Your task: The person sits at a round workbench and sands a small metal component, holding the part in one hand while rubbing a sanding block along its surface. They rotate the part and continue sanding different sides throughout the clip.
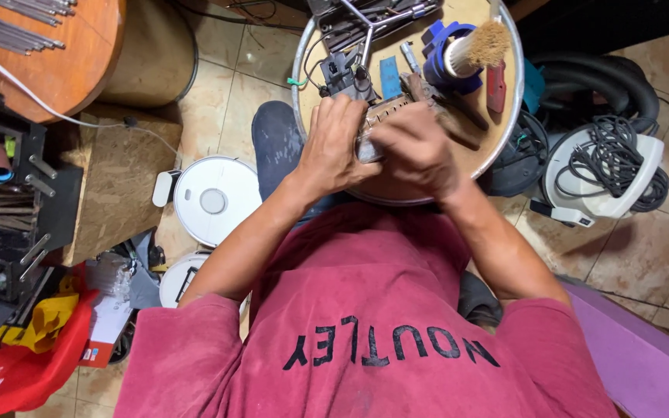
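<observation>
Both of my hands meet over the near edge of a small round wooden table [497, 131]. My left hand [334, 143] and my right hand [416, 151] together grip a small grey ribbed part [381, 116] with metal slats, held just above the tabletop. Most of the part is hidden under my fingers. Just beyond it lie a black tool [342, 73], a blue flat piece [389, 77] and a round brush with a blue base [466, 50].
A red-handled tool [495, 87] lies at the table's right. On the tiled floor stand a white round robot vacuum [214, 200], a white device wrapped in black cable [609, 166] and a black hose [605, 81]. A wooden round top with metal rods [32, 46] is at upper left.
</observation>
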